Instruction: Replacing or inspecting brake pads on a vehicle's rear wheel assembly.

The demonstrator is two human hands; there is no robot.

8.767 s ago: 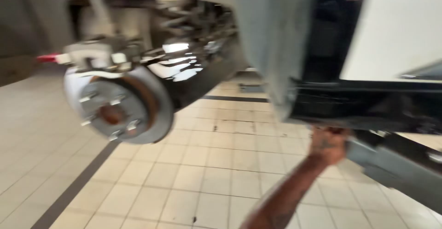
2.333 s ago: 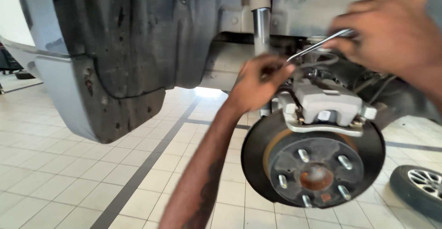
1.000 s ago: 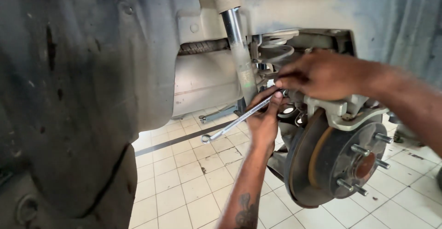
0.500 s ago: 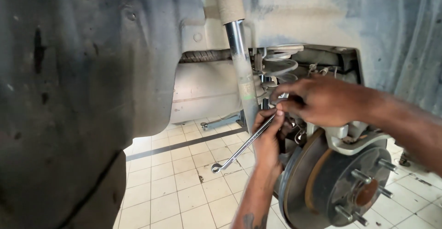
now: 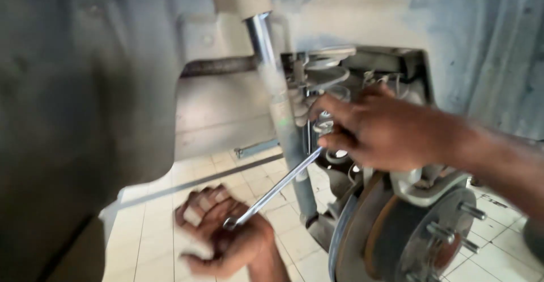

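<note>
A long silver wrench (image 5: 277,187) slants from a bolt behind the brake caliper (image 5: 422,181) down to the left. My left hand (image 5: 226,239) is low in the view, its fingers closed around the wrench's lower end. My right hand (image 5: 385,129) reaches in from the right and pinches the wrench's upper end against the bolt, beside the shock absorber rod (image 5: 277,106). The brake disc (image 5: 391,236) with its wheel studs sits just below my right hand. The bolt itself is hidden by my fingers.
A dark wheel-arch liner (image 5: 73,123) fills the left side, close to my left hand. A coil spring (image 5: 326,69) sits above the caliper. The car's grey underbody (image 5: 453,27) is overhead. A tiled floor (image 5: 153,231) lies below.
My left hand has slid down from near the bolt to the wrench's lower end, and the wrench handle has swung downward. My right hand stays at the bolt.
</note>
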